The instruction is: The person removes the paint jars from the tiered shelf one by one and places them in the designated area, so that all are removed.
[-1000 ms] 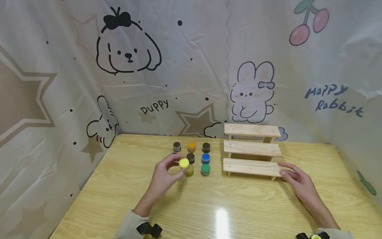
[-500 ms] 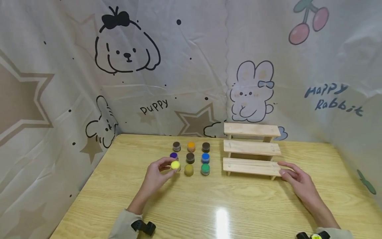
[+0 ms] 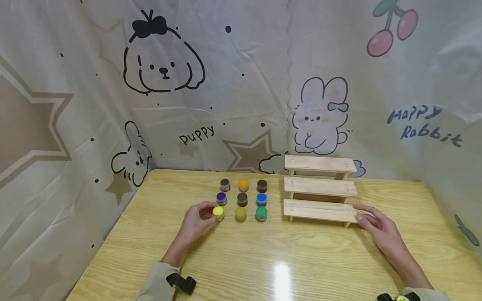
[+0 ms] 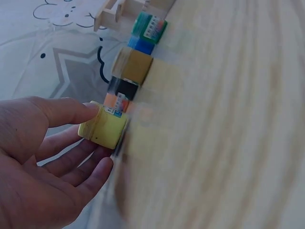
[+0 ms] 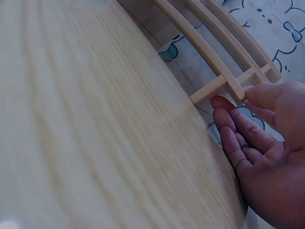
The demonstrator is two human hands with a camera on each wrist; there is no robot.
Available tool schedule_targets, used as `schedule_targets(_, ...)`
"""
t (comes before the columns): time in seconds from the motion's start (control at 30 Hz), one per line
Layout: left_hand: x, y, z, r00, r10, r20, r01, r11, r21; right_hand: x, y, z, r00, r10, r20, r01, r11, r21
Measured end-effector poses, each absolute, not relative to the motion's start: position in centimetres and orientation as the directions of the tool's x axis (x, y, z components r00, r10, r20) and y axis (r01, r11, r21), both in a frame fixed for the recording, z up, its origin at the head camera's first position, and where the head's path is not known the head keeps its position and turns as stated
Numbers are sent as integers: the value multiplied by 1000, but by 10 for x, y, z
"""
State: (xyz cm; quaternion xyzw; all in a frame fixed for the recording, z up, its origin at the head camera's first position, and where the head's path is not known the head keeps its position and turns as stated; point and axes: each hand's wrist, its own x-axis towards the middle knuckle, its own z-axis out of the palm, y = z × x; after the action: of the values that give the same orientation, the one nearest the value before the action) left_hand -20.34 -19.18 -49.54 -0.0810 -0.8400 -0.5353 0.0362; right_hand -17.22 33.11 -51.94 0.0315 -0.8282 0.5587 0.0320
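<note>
My left hand [image 3: 196, 222] pinches a small yellow paint pot [image 3: 218, 212] between thumb and fingers, low at the table's surface. In the left wrist view the yellow pot [image 4: 106, 128] has its lid toward the palm and a label on its side. It stands at the front left of several similar pots, in front of a purple-lidded one [image 3: 221, 198] and left of an olive one [image 3: 240, 214]. My right hand [image 3: 381, 228] grips the right end of the lowest step of a three-tier wooden display stand [image 3: 320, 210]. The right wrist view shows the thumb at the step's end [image 5: 237, 93], fingers beneath.
The other pots form rows: green [image 3: 261, 213] and blue [image 3: 261, 199] on the right, an orange one [image 3: 243, 185] at the back, and dark brown ones [image 3: 242, 199]. A printed curtain [image 3: 241, 104] hangs right behind the wooden table [image 3: 241, 259].
My left hand has carried the yellow pot left and down, from above the olive pot to the table at the row's left end. The right hand stays on the stand.
</note>
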Motion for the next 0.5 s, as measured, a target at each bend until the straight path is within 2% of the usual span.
schedule_targets(0.5, -209, -196, -497, -989, 93, 119, 146, 390, 909, -178, 330, -520, -989, -14, 148, -143, 362, -921)
